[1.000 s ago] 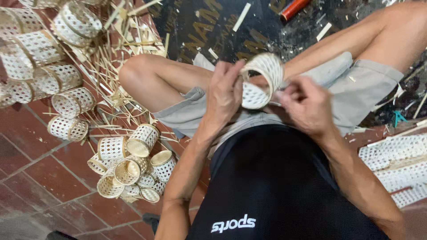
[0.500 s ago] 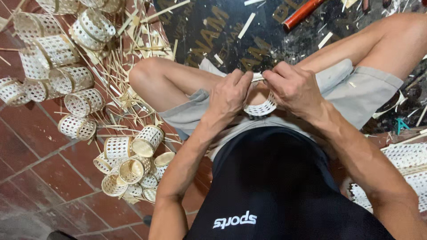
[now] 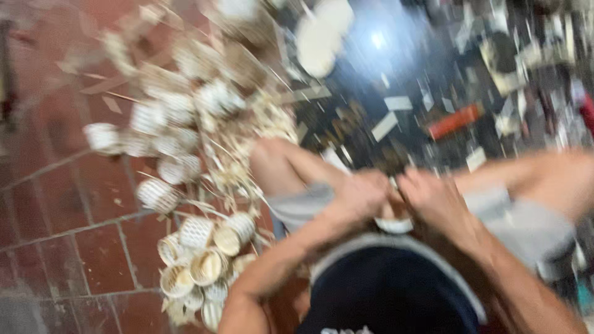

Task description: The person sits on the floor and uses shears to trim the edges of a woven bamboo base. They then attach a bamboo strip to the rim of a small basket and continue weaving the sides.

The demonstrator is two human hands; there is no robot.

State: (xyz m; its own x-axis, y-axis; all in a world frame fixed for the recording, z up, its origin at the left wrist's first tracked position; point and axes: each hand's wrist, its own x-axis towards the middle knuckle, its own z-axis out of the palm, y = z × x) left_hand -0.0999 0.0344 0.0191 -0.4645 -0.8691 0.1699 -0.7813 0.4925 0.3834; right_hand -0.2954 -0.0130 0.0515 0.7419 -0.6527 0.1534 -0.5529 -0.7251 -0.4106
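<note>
On the far left, red floor tiles (image 3: pixel 74 247) run under a heap of small woven baskets (image 3: pixel 204 260), pale and cylindrical, with loose cane strips (image 3: pixel 247 161) scattered above them. Beside that heap a bent knee (image 3: pixel 278 161) rises. At centre, the left hand (image 3: pixel 356 198) and right hand (image 3: pixel 433 198) press together, both closed around 1 small white woven basket (image 3: pixel 393 224) held over the lap; only its lower rim shows through the blur. Further right, an orange tube (image 3: pixel 455 120) lies on the dark mat (image 3: pixel 371 74).
</note>
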